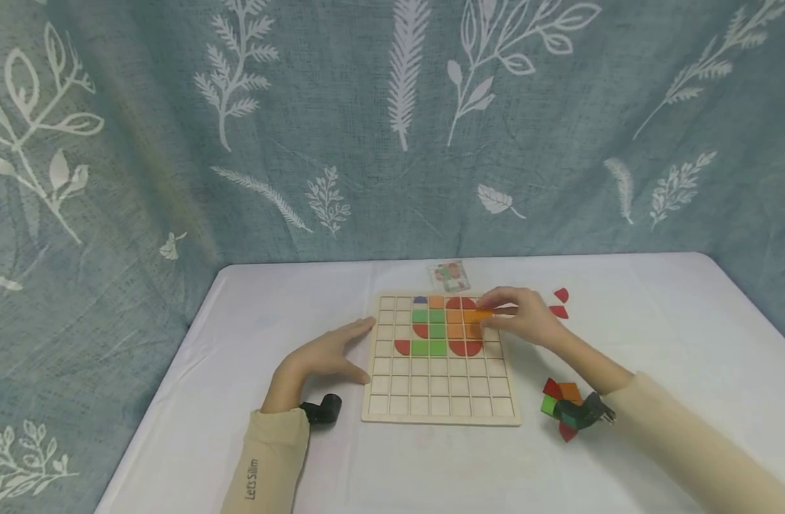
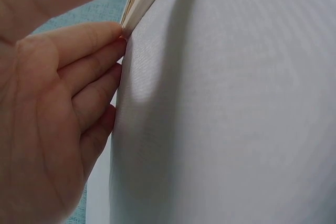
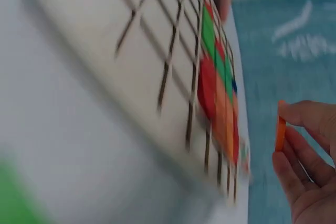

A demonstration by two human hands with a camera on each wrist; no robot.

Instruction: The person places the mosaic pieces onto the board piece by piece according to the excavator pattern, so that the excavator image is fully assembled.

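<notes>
A wooden grid board [image 1: 410,405] lies on the table, partly filled with green, orange, red and blue tiles. Between thumb and fingers, my right hand [image 1: 527,318] pinches an orange tile [image 3: 281,126] over the upper right of the board. That tile stands on edge in the right wrist view. My left hand [image 1: 322,355] rests at the board's left side, fingers extended and thumb apart. Its fingertips [image 2: 116,31] touch the board's rim in the left wrist view. Red half-circles [image 1: 466,348] flank the orange squares [image 1: 454,323] on the grid.
Behind the board is a small pattern card [image 1: 449,276]. Two red quarter pieces [image 1: 560,311] lie right of it. Loose tiles [image 1: 569,391] sit under my right wrist, partly covered by the black wrist camera [image 1: 581,412]. A patterned curtain [image 1: 367,178] hangs behind the table.
</notes>
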